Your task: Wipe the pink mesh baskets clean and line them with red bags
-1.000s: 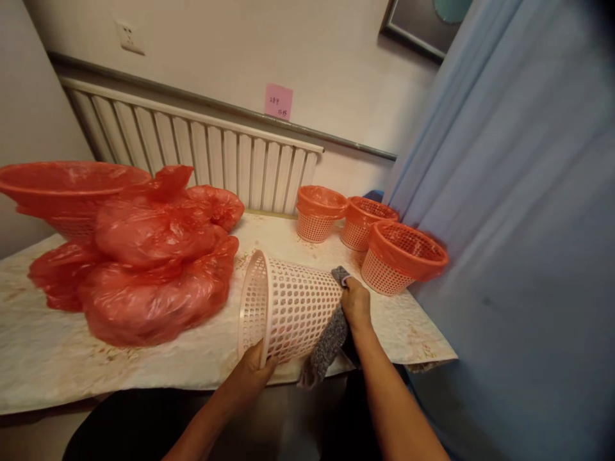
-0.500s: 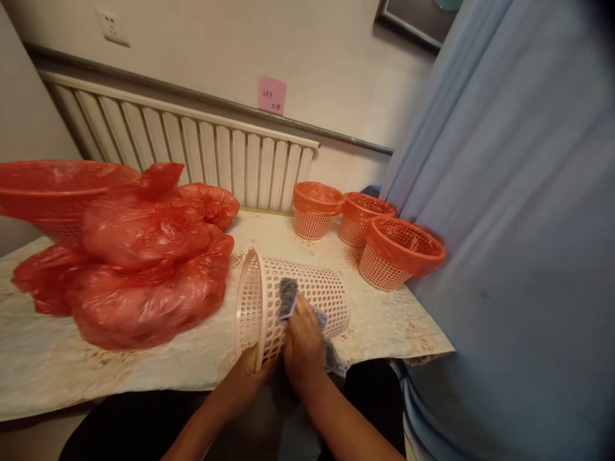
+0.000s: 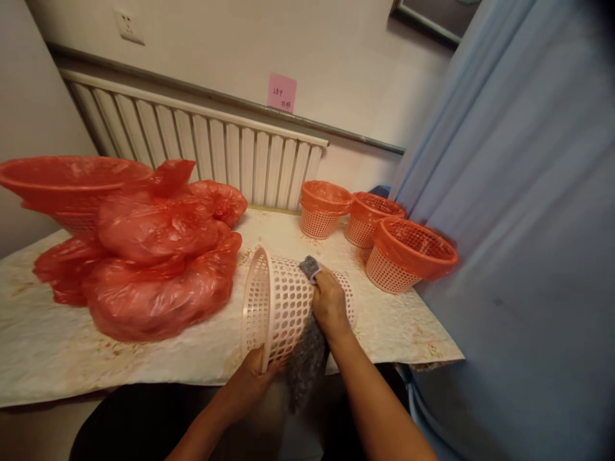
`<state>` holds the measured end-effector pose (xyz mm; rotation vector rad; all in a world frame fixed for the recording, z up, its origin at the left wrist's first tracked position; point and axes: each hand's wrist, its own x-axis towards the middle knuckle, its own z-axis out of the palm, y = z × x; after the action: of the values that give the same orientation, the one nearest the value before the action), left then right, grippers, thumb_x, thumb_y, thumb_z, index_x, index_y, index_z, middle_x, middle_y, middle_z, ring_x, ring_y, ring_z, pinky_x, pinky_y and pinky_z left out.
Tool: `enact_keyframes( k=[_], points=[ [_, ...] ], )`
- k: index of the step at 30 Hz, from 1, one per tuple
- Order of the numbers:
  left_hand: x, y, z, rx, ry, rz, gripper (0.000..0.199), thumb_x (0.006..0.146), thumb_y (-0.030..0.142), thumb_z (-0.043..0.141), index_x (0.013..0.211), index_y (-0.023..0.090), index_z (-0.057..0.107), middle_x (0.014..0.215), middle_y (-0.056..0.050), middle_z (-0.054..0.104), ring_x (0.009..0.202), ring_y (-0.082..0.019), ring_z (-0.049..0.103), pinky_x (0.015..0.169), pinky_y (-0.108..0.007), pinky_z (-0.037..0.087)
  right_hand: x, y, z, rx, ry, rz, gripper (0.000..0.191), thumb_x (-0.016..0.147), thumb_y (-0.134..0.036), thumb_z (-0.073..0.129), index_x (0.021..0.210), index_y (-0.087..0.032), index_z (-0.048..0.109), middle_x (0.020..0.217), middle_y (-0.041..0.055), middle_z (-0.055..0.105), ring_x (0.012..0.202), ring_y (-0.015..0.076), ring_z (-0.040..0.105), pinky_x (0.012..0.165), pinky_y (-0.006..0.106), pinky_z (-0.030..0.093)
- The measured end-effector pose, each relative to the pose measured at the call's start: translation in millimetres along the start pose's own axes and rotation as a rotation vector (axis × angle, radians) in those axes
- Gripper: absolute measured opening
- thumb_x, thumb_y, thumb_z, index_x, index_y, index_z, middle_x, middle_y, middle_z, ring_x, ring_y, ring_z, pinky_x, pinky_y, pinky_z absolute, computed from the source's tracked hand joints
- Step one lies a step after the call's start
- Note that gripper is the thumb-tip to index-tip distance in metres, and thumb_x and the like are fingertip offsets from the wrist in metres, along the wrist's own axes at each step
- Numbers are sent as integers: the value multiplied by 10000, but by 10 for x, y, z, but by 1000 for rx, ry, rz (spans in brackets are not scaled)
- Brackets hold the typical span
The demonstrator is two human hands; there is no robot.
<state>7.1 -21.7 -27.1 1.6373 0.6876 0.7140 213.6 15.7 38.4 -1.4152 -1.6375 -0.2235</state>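
Note:
A pale pink perforated wastebasket (image 3: 288,301) lies on its side on the table, its open mouth facing left. My left hand (image 3: 254,378) grips the near edge of its rim, thumb inside the mouth. A grey cleaning cloth (image 3: 307,358) with a light purple edge is bunched in my right hand (image 3: 331,304), pressed against the upper side of the basket near its base. The cloth's loose end hangs down in front of the basket, over the table edge.
Several red plastic bags (image 3: 158,282) are heaped at the left, beside a large red-lined basket (image 3: 72,186). Three small baskets with red liners (image 3: 398,256) stand at the back right. A blue curtain (image 3: 519,256) hangs on the right; a radiator (image 3: 206,141) is behind the table.
My right hand has slid up and to the right over the basket with the cloth, and more cloth now hangs down. The left hand keeps its hold on the rim.

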Motion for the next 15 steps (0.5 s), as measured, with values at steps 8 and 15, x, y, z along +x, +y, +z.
enact_keyframes(
  k=[8, 15],
  points=[
    [-35, -8, -52, 37, 0, -40, 405, 878, 305, 543, 1265, 219, 626, 1228, -60, 684, 1211, -299, 564, 1100, -472, 372, -118, 774, -242, -200, 15, 242, 367, 758, -66, 373, 939, -130, 685, 967, 116, 696, 929, 213, 603, 870, 336, 463],
    [-19, 263, -58, -12, -32, -65, 413, 872, 293, 556, 1271, 195, 605, 1278, -67, 652, 1183, -280, 581, 1073, -431, 402, -276, 669, -275, -216, 64, 249, 385, 760, -84, 368, 989, -119, 675, 1021, 130, 683, 957, 222, 589, 885, 349, 450]
  ],
)
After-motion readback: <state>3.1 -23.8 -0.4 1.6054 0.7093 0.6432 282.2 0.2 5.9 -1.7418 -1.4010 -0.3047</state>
